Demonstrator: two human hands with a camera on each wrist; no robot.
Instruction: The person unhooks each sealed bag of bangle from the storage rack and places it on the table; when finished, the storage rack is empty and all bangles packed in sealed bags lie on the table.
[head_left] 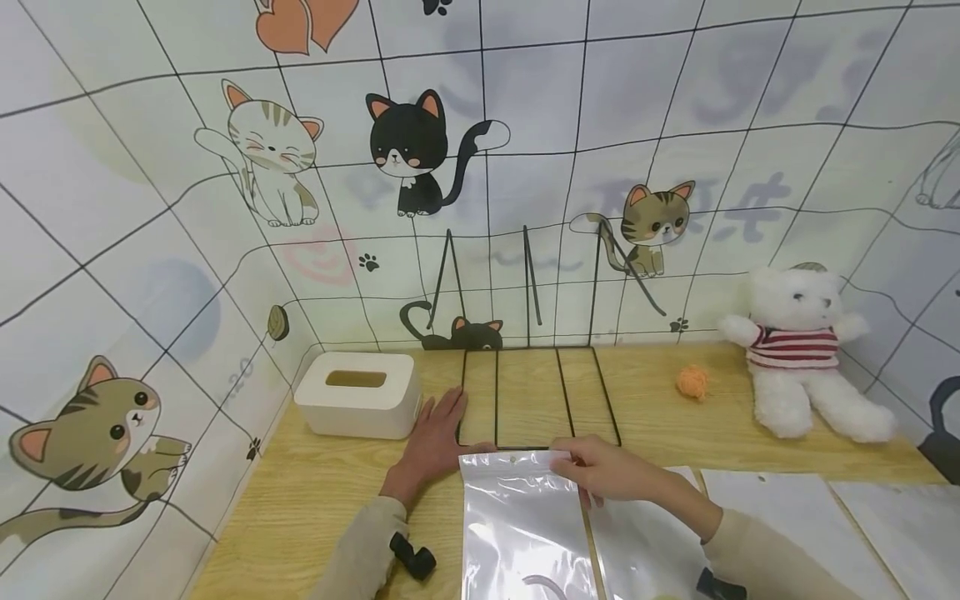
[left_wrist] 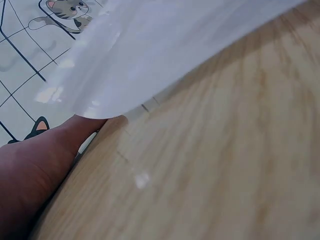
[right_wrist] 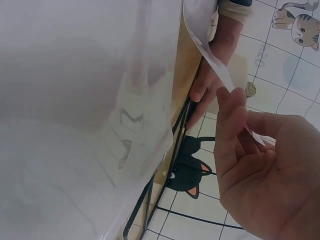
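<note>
A glossy whitish plastic zip bag [head_left: 525, 517] lies at the front middle in the head view, with a small hole in its top strip. My right hand [head_left: 611, 467] pinches its top right corner between thumb and fingers; the right wrist view shows the lifted edge [right_wrist: 222, 74] in that pinch. Beyond the bag is a black wire rack [head_left: 607, 400], its base on the table and its prongs rising toward the wall. My left hand [head_left: 435, 433] rests with extended fingers at the rack's left side, the thumb near the bag's top left corner. The bag [left_wrist: 150, 50] hangs across the left wrist view.
A white tissue box [head_left: 356, 417] stands left of my left hand. More plastic bags [head_left: 772, 525] lie in a row to the right. At the back right are an orange yarn ball [head_left: 692, 382] and a white teddy bear [head_left: 795, 346]. A cat-patterned wall covering surrounds the wooden table [head_left: 285, 517].
</note>
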